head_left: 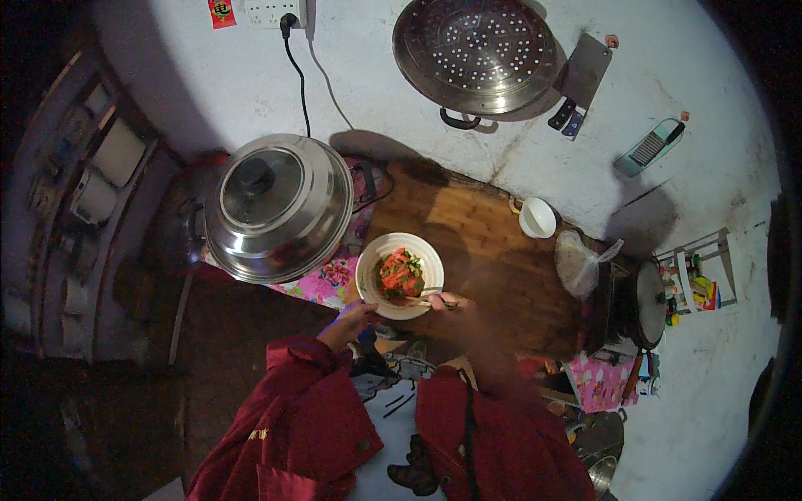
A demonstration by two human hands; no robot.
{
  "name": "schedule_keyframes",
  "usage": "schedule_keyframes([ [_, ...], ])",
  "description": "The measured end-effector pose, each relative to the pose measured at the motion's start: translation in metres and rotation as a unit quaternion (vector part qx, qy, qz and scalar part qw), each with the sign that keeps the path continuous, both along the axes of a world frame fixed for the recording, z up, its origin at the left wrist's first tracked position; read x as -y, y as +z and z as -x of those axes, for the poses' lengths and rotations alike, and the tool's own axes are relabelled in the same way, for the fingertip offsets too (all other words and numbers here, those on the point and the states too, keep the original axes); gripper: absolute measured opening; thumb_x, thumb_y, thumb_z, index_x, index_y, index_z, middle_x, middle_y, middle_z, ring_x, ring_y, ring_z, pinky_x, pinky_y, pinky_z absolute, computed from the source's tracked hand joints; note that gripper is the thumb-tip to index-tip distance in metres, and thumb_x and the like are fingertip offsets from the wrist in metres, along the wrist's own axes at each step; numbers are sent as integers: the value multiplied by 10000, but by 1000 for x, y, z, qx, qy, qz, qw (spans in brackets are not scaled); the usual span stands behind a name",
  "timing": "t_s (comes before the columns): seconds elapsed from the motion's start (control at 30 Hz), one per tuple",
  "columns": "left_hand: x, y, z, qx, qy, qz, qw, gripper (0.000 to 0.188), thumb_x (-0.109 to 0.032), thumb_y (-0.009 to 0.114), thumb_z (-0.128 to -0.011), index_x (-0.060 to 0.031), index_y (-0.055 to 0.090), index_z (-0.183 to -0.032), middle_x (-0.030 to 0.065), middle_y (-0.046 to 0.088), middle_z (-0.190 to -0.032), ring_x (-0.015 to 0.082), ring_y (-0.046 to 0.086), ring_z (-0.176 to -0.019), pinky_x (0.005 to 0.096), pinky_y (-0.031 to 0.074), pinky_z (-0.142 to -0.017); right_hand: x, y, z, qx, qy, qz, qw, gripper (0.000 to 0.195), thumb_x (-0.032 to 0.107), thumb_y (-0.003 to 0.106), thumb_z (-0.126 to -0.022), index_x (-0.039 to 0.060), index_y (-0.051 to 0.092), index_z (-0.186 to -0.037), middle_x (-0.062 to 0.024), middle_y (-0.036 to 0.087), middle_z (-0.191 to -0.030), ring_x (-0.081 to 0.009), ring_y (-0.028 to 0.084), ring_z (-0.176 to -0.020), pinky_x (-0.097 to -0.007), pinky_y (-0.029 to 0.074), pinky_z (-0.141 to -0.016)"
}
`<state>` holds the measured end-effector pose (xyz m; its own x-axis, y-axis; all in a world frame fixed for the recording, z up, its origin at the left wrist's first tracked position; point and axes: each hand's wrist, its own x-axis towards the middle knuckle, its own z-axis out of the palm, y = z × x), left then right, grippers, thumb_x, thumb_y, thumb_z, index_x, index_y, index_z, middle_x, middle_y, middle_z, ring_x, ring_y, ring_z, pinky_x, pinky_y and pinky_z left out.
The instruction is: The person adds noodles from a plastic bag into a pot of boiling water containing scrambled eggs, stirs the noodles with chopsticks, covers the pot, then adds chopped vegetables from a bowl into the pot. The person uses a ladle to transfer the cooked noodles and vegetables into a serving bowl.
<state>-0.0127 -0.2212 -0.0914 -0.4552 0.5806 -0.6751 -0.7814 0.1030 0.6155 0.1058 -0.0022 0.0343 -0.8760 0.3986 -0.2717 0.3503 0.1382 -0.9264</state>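
A white bowl (pixel 432 257) stands at the front edge of a wooden board (pixel 495 269). Inside it lies food (pixel 399 273) in orange-red pieces with chopped green bits, perhaps tomato and greens. My left hand (pixel 352 320) grips the bowl's near left rim, with the thumb on top. A pair of light chopsticks (pixel 418 302) is held in my right hand (pixel 450 303) over the near right rim; their tips reach down into the food. Blur covers part of my right wrist and forearm.
Left of the board is a lidded steel electric pot (pixel 282 213) on a pink floral cloth (pixel 329 275). A small white bowl (pixel 537 218) and a plastic bag (pixel 578 266) sit at the board's right end. On the wall hang a steamer tray (pixel 476 56), a cleaver (pixel 586 69) and a grater (pixel 650 148).
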Motion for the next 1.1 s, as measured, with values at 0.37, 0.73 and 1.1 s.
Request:
schedule_keyframes([
  [0.37, 11, -32, 3, 21, -20, -59, 998, 268, -178, 569, -897, -42, 521, -1123, 116, 648, -991, 228, 624, -847, 349, 481, -723, -23, -10, 18, -16, -7, -191, 981, 216, 227, 619, -875, 20, 682, -882, -145, 636, -732, -268, 601, -629, -340, 462, -581],
  [0.73, 5, -28, 0, 59, 23, -21, 998, 273, -205, 566, -906, -47, 512, -1122, 110, 645, -978, 234, 626, -851, 353, 477, -736, -28, -21, 43, -173, 83, -252, 949, 250, 249, 611, -903, 21, 673, -984, -149, 660, -880, -252, 630, -748, -347, 471, -653],
  [1.1, 8, -6, -2, 27, -15, -39, 999, 280, -242, 546, -930, -59, 535, -1142, 110, 654, -1045, 231, 633, -917, 355, 466, -755, -26, 4, 11, -117, 3, -182, 976, 189, 183, 625, -887, 0, 671, -891, -122, 629, -733, -191, 599, -643, -318, 452, -579],
])
